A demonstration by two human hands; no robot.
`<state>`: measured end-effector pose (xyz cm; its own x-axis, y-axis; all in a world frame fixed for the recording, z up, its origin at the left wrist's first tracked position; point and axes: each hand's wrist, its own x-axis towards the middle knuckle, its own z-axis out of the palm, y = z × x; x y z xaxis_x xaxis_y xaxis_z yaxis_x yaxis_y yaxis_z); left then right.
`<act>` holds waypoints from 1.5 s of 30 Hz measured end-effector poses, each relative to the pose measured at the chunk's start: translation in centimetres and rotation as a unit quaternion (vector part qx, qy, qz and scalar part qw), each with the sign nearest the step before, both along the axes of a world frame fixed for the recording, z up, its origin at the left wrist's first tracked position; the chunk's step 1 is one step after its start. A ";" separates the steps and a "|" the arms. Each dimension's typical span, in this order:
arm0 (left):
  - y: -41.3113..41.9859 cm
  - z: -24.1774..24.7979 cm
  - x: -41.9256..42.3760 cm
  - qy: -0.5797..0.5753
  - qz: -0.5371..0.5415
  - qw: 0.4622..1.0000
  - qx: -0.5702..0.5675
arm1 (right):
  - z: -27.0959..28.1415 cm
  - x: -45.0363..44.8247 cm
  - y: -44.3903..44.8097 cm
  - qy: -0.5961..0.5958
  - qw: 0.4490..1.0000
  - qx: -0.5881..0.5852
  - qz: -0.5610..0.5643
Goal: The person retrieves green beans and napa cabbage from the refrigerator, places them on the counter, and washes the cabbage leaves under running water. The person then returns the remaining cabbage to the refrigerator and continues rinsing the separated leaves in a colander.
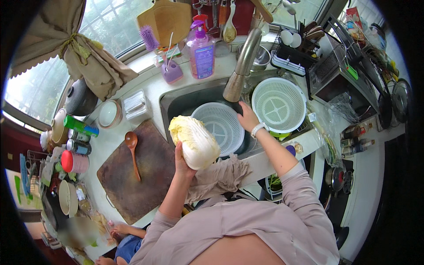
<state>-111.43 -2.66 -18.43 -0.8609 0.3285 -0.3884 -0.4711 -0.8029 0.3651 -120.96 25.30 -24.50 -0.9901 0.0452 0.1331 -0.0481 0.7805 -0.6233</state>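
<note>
My left hand [184,162] grips a head of napa cabbage [194,142] from below, over the sink's near left side. The cabbage has yellow leaf tips and a white base. Part of a white plastic colander [221,127] in the sink is hidden behind it. My right hand [247,118], with a white band on the wrist, holds nothing. Its fingers are apart, between that colander and a second white colander [280,104], just below the faucet head [233,87]. Whether its fingertips touch anything, I cannot tell.
Left of the sink, a wooden spoon [131,142] lies on a dark cutting board [132,192]. A rag [225,174] drapes over the front edge. Soap bottle [202,54] and dish rack [291,53] stand behind. Another person's hand [121,230] is at the lower left.
</note>
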 end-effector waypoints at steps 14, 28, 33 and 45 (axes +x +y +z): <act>0.7 -1.7 -2.4 -0.003 0.013 1.000 0.017 | 3.5 -3.2 -1.4 0.038 0.990 0.132 0.028; 7.8 -5.2 -7.7 0.105 0.103 0.975 -0.167 | 1.0 3.0 -9.4 0.001 0.890 -0.438 -0.123; 8.1 -5.0 -7.4 0.110 0.108 0.961 -0.228 | 0.3 3.1 -8.9 0.001 0.880 -0.460 -0.121; 6.2 -4.3 -5.9 0.104 0.174 0.913 -0.355 | -0.3 1.6 -10.2 -0.141 0.714 -0.648 -0.224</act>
<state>-117.29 3.50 -22.77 -0.9443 -0.2504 -0.2135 -0.0939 -0.4167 0.9042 -119.35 15.10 -24.81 -0.8164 0.2695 -0.5108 0.2962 -0.5638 -0.7709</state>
